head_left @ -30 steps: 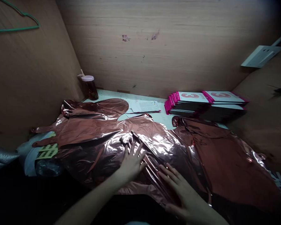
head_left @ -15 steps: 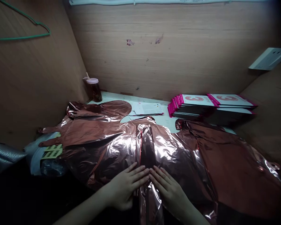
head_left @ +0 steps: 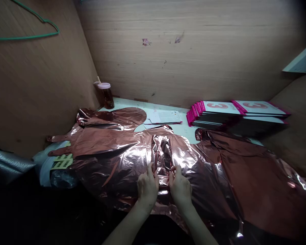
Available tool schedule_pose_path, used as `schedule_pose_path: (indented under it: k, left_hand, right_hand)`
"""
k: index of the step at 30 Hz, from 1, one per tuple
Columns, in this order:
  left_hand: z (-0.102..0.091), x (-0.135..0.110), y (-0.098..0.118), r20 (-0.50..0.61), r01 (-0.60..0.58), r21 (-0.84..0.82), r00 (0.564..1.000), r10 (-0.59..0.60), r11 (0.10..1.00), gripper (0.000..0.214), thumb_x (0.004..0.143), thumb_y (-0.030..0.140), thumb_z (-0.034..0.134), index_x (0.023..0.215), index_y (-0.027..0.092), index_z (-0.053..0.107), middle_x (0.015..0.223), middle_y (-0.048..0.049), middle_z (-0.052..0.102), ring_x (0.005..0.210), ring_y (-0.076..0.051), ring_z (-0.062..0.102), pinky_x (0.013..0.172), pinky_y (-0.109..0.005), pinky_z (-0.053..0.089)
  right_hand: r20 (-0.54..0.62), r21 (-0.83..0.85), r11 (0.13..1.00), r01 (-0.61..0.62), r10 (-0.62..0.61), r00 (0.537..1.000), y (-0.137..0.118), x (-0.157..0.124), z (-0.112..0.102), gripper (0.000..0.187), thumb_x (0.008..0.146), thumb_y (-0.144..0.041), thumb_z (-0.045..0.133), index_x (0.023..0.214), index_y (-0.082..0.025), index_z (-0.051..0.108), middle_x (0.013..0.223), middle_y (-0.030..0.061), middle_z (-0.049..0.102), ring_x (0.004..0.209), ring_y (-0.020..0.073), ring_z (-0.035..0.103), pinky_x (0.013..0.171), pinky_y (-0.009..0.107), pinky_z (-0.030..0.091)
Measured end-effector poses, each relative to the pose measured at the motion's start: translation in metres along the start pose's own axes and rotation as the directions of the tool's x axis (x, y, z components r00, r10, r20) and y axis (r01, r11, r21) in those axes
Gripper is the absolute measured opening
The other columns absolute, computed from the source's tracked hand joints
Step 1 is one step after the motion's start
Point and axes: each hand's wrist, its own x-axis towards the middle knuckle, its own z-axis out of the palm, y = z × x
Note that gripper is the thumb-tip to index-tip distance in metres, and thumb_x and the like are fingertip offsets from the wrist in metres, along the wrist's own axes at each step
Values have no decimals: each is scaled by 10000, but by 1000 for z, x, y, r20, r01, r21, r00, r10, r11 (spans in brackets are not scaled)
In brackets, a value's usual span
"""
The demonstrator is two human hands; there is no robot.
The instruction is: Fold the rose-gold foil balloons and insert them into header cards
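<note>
Between my hands lies a narrow folded foil balloon, shiny rose-gold, its near end doubled back on itself. My left hand pinches its left edge near the fold, thumb and fingers pressed together. On the right edge, my right hand grips it the same way. Beneath the strip, flat uninflated rose-gold foil balloons spread across the tabletop, with another large foil sheet on the right. The fingertips partly hide the strip's edges.
Stacked packets marked with a 3 stand at the back right. Printed cards lie at the back middle, and a lidded cup stands in the back left corner. A green hanger hangs on the left wall. Plastic bags sit at left.
My hands went from lying flat on the strip to pinching its edges, slightly farther forward. The strip's near end has been folded away from me, making it shorter. The view shifted slightly.
</note>
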Motion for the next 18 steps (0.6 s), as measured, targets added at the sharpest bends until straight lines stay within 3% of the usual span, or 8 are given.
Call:
schedule_pose_path:
  k: [2, 5, 7, 9, 11, 14, 16, 18]
  left_hand:
    - [1, 6, 3, 48, -34, 114, 998, 28, 993, 465, 946, 179, 437, 1410, 212, 449, 1167, -131, 666, 838, -240, 706, 724, -348, 542]
    - [-2, 18, 0, 134, -300, 228, 952, 275, 926, 581, 896, 94, 459, 1431, 320, 438, 1508, -101, 416, 1229, -304, 566, 997, -469, 475]
    - [-7, 25, -7, 220, -491, 227, 867, 447, 841, 583, 890, 125, 472, 1454, 263, 419, 1603, -61, 244, 1443, -334, 283, 1168, -552, 259]
    - [-16, 29, -18, 320, -597, 158, 784, 531, 786, 579, 929, 238, 443, 1495, 177, 340, 1616, -62, 181, 1492, -313, 124, 1207, -556, 137]
    - [-28, 26, -31, 399, -668, 56, 696, 596, 742, 673, 952, 417, 415, 1532, 141, 215, 1618, -86, 140, 1501, -285, 83, 1211, -535, 127]
    - [-39, 4, -53, 438, -777, -58, 545, 715, 627, 1021, 813, 661, 532, 1549, 117, 78, 1615, -138, 52, 1497, -323, 71, 1201, -571, 102]
    - [-37, -17, -65, 389, -830, -36, 501, 773, 556, 1032, 792, 549, 628, 1548, 109, 80, 1612, -139, 100, 1492, -330, 108, 1206, -566, 97]
    - [-29, -34, -74, 313, -856, 42, 501, 807, 515, 812, 866, 265, 580, 1542, 128, 150, 1596, -102, 234, 1484, -281, 181, 1221, -493, 157]
  right_hand:
    - [1, -57, 998, 17, -17, 1000, -2, 1, 1, 399, 955, -162, 375, 1331, -138, 507, 1010, 156, 676, 766, 260, 674, 629, 329, 455]
    - [23, -230, 945, 233, -234, 972, 5, 13, 1, 506, 943, -157, 404, 1438, -250, 455, 1441, 155, 466, 1193, 346, 550, 917, 459, 465]
    - [99, -298, 852, 430, -420, 902, 13, 24, 0, 517, 968, -287, 430, 1483, -270, 392, 1580, 82, 289, 1417, 383, 275, 1113, 569, 275]
    - [189, -260, 778, 572, -540, 820, 23, 30, -3, 603, 976, -479, 400, 1530, -279, 271, 1624, 25, 147, 1479, 363, 74, 1165, 605, 118]
    - [249, -189, 736, 650, -605, 757, 33, 24, -9, 751, 936, -634, 369, 1553, -270, 143, 1630, 30, 63, 1486, 351, 9, 1168, 614, 73]
    - [289, -74, 662, 746, -701, 651, 47, -4, -19, 1086, 775, -824, 431, 1558, -184, 34, 1623, 105, 16, 1482, 370, -5, 1168, 620, 34]
    - [309, 2, 601, 799, -760, 572, 56, -27, -24, 1280, 648, -872, 530, 1556, -130, 18, 1620, 139, 20, 1483, 368, 12, 1184, 589, 50]
    - [294, 37, 573, 819, -790, 539, 63, -44, -26, 1217, 681, -744, 640, 1560, -131, 62, 1623, 135, 30, 1489, 332, 46, 1201, 521, 126]
